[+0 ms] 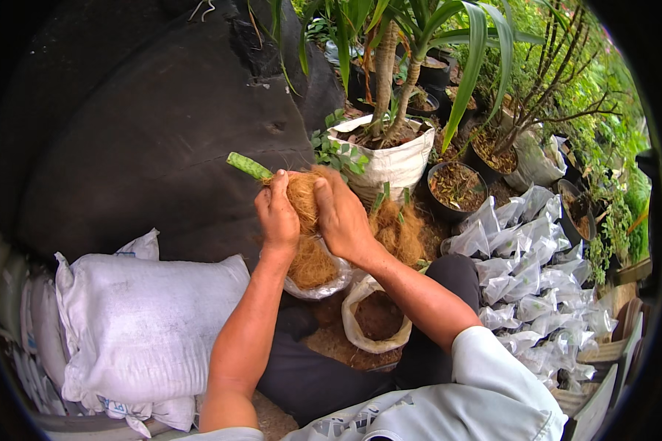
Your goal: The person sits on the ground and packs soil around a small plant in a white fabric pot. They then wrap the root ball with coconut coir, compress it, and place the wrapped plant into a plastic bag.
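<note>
My left hand point(279, 215) and my right hand point(342, 215) press from both sides around a wad of brown coconut fibre point(303, 201). From its far left end sticks a cut piece of mottled green leaf point(248, 165). Directly below my hands, a clear plastic bag point(331, 281) holds more loose fibre point(310, 264). Beyond my right wrist lie several fibre bundles point(400, 229) with green leaf tips poking out. A whitish open sack point(353, 331) of dark brown soil point(379, 314) stands between my legs.
Full white woven sacks point(154, 325) are stacked at the left. Many clear plastic-wrapped plants point(529, 286) crowd the right side. Ahead are a white sack planter point(402, 162) with thick-stemmed plants and a black pot point(457, 190). A dark sheet point(187, 138) rises at the far left.
</note>
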Tool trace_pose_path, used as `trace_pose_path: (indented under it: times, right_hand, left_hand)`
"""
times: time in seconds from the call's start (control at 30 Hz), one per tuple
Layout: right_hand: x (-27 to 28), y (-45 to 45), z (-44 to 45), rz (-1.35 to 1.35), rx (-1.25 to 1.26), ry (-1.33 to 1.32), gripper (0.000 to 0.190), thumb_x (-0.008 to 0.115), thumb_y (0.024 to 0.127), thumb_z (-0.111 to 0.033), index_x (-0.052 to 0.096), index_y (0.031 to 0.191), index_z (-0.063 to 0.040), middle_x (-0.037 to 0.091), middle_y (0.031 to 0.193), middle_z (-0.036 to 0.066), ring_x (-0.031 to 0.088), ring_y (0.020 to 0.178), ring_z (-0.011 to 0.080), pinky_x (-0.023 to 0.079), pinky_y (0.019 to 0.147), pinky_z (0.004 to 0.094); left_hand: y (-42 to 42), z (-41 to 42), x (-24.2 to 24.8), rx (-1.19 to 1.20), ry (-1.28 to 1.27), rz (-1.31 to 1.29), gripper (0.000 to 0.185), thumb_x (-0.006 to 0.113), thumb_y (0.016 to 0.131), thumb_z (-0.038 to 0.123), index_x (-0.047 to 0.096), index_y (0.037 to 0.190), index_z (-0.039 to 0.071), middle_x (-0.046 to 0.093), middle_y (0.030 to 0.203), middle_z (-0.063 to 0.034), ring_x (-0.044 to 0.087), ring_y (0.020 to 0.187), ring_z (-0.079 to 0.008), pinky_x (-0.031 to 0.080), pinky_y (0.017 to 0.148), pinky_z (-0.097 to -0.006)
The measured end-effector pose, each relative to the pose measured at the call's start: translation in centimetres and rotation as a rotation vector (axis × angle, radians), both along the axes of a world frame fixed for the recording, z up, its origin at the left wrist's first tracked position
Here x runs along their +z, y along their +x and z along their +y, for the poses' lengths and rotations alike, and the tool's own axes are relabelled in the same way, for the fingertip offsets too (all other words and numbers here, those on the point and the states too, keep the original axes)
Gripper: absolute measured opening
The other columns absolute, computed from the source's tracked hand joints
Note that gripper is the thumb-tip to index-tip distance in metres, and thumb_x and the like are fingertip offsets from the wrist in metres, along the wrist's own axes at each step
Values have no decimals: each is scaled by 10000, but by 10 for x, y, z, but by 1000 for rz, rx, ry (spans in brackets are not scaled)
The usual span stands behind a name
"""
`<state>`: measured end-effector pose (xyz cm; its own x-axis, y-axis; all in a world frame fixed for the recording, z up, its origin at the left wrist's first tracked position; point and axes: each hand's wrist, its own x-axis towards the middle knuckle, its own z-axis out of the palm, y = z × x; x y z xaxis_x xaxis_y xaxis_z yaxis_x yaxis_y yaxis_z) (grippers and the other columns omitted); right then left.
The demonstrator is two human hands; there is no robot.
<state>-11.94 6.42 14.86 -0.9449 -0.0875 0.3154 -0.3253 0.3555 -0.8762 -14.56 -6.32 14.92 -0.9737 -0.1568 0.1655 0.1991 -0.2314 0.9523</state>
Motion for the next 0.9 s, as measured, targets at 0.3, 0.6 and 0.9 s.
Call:
trace_pose_path:
  times: [0.3, 0.6, 0.9]
  right_hand:
    - [-9, -23, 0, -221, 197, -692, 457, 394, 1039, -367, 520, 1198, 43, 621, 1066, 237, 632, 987, 392, 475, 900, 447]
    - [3, -2, 1, 57, -19, 76, 461, 476, 1006, -376, 450, 1247, 16, 601, 1133, 293, 593, 1080, 470, 471, 899, 476]
    - [0, -20, 18, 40, -20, 103, 399, 405, 1025, -372, 517, 1027, 11, 588, 1003, 277, 571, 992, 445, 402, 817, 532]
  left_hand:
    - [-1, 4, 2, -329, 196, 51, 427, 417, 1042, 315, 635, 1122, -44, 653, 1161, -143, 623, 1049, -175, 484, 951, -317]
    - [0, 5, -13, -13, 65, -139, 447, 418, 1046, 388, 583, 1208, 5, 647, 1128, -91, 638, 993, -162, 512, 889, -302]
    - [1, 14, -9, -226, 282, -90, 460, 362, 1070, 403, 573, 1220, 23, 640, 1153, -92, 626, 1051, -167, 502, 938, -318]
